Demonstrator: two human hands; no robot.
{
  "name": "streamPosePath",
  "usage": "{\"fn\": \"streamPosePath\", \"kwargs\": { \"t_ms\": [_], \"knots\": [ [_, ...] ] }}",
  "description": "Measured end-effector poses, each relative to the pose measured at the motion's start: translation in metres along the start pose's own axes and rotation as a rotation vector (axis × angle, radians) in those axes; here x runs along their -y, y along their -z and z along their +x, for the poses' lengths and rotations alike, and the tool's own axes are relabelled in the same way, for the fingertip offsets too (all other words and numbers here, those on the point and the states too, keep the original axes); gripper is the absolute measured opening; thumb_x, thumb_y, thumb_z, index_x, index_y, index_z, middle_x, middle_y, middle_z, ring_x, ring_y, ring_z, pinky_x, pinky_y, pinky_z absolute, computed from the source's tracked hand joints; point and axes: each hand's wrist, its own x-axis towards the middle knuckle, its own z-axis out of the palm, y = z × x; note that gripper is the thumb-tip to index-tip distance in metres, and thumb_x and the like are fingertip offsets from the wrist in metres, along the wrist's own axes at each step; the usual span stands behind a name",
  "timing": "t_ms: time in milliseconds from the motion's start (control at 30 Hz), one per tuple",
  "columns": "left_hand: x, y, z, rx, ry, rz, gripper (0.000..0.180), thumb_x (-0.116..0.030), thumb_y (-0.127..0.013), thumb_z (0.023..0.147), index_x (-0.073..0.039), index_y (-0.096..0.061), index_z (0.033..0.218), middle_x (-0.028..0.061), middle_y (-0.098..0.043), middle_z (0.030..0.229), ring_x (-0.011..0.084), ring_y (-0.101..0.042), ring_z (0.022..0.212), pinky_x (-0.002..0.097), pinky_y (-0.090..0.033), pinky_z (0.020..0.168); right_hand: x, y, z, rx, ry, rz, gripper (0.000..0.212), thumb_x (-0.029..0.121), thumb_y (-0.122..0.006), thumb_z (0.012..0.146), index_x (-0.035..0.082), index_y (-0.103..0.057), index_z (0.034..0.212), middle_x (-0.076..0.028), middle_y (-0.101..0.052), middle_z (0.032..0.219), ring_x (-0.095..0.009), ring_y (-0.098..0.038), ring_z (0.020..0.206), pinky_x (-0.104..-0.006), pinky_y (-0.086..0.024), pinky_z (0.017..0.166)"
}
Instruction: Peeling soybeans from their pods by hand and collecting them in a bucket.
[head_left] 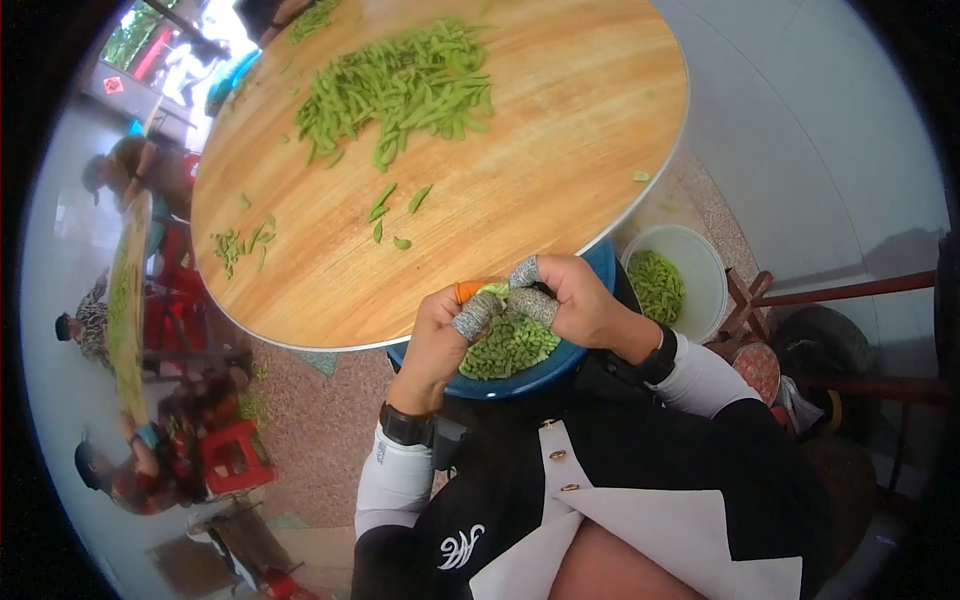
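My left hand point(432, 330) and my right hand point(588, 300) meet above a blue basin point(505, 392), fingers closed and drawn together. Between the fingertips a green bean pod point(494, 289) shows in part. Grey patterned wraps cover several fingers and thumbs, and an orange band circles one left finger. Shelled green beans point(512, 350) lie in the basin under my hands. Past the basin, a few loose pods point(380, 205) rest on the round wooden table point(560, 120). A large heap of green pods point(400, 85) is spread farther back on it.
A white bucket point(708, 285) with green contents stands right of the basin, near a reddish wooden frame point(845, 290). Small green scraps point(235, 250) lie at the table's left. Several people sit at another table point(130, 290) on the far left, by a red stool point(232, 455).
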Motion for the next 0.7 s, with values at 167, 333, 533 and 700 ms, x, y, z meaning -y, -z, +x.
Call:
{"fn": "streamPosePath", "kwargs": {
  "t_ms": [167,333,533,700],
  "knots": [
    [0.010,-0.010,-0.002,-0.182,-0.291,0.662,0.016,-0.007,-0.054,0.079,0.002,-0.057,0.092,0.0091,-0.060,0.067,0.0233,-0.057,0.060,0.0304,-0.044,0.056,0.014,0.003,0.004,0.005,-0.400,0.261,0.016,0.004,-0.055,0.081,-0.004,-0.056,0.095,-0.006,-0.061,0.084,-0.008,-0.053,0.078,-0.0247,-0.044,0.068],
    [-0.004,-0.019,-0.003,-0.177,-0.302,1.025,0.019,-0.004,-0.055,0.071,-0.001,-0.057,0.090,0.0224,-0.057,0.071,0.0386,-0.056,0.069,0.0382,-0.044,0.058,0.012,0.009,0.001,0.061,-0.283,0.028,0.013,0.005,-0.053,0.081,-0.004,-0.057,0.090,-0.006,-0.061,0.081,-0.009,-0.053,0.075,-0.0250,-0.044,0.067],
    [0.001,0.002,-0.004,0.040,-0.097,0.461,0.015,-0.014,-0.058,0.079,-0.002,-0.058,0.087,0.0052,-0.055,0.065,0.0130,-0.050,0.058,0.0243,-0.038,0.053,0.015,0.013,0.003,0.141,-0.115,-0.091,0.011,0.004,-0.054,0.080,-0.003,-0.057,0.088,-0.005,-0.060,0.078,-0.008,-0.051,0.075,-0.0241,-0.043,0.066],
    [0.010,-0.012,0.001,-0.196,-0.155,0.435,0.012,-0.008,-0.061,0.078,0.000,-0.059,0.086,-0.0022,-0.053,0.064,0.0043,-0.046,0.056,0.0202,-0.036,0.049,0.007,0.007,-0.002,0.030,-0.387,0.126,0.010,0.005,-0.056,0.078,-0.002,-0.057,0.086,-0.003,-0.058,0.071,-0.006,-0.050,0.068,-0.0234,-0.043,0.060]
  ]
}}
